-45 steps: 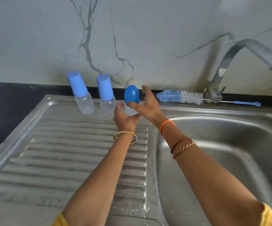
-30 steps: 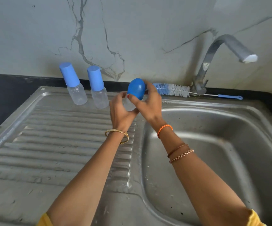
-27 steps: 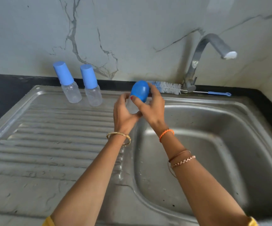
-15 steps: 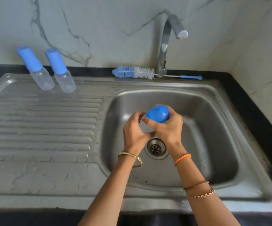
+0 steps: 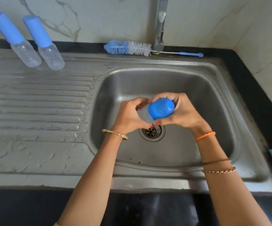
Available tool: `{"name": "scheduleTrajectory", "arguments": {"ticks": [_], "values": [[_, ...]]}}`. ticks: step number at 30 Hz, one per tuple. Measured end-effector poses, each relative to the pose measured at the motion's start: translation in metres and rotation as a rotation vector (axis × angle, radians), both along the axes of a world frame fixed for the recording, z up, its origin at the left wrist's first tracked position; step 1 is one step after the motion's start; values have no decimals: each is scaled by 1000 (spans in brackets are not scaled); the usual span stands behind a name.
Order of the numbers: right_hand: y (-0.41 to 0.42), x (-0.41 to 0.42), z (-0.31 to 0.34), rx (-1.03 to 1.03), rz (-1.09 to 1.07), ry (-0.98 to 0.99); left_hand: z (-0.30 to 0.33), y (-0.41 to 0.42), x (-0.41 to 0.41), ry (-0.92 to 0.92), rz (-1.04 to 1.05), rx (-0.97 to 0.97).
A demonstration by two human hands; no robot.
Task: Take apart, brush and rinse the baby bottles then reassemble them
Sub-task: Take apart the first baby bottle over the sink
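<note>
baby bottle (image 5: 144, 113) sits tilted above the sink (image 5: 197, 75) drain, left hand (image 5: 128, 115) curled round its clear body, right hand (image 5: 183, 111) gripping its blue cap (image 5: 161, 110). two more bottles (image 5: 34, 46) stand far left; a brush (image 5: 128, 48) lies by the tap.

Three clear plastic baby bottles with blue caps, two at upper left (image 5: 25, 53) (image 5: 51, 57), one at centre (image 5: 156, 111), one blue-and-white bristle bottle brush (image 5: 128, 48) at upper centre, two hands (image 5: 128, 116) (image 5: 182, 111)
</note>
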State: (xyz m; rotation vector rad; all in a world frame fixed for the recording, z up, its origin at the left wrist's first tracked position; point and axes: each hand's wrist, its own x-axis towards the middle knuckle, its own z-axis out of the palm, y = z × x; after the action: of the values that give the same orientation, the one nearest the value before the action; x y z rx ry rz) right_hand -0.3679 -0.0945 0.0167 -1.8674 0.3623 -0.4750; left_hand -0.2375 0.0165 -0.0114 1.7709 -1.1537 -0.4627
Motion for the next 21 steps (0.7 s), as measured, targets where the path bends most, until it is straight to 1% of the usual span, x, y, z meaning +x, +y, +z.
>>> {"name": "scheduleTrajectory", "arguments": {"ticks": [2, 4, 5, 7, 9, 11, 14, 18, 21], "values": [[-3, 1, 3, -105, -36, 67, -3, -3, -1, -139, 70, -103], [0, 4, 5, -177, -131, 189, -8, -5, 0, -316, 159, -159], [2, 6, 5, -151, -167, 256, -9, -6, 1, -392, 200, -159], [4, 10, 2, -5, -200, 333, -12, -8, 2, -508, 244, -164], [4, 12, -2, 146, -221, 339, -15, -10, 3, -581, 252, -186], [5, 13, -5, 193, -203, 293, -15, -10, 5, -597, 243, -179], [-1, 10, -17, 145, -181, 222, -14, -8, 7, -564, 225, -104], [-12, -1, -27, -188, -105, 195, -8, -7, 4, -455, 169, 39], [-13, 0, -32, -342, -61, 140, -5, -4, 6, -408, 137, 102]]}}
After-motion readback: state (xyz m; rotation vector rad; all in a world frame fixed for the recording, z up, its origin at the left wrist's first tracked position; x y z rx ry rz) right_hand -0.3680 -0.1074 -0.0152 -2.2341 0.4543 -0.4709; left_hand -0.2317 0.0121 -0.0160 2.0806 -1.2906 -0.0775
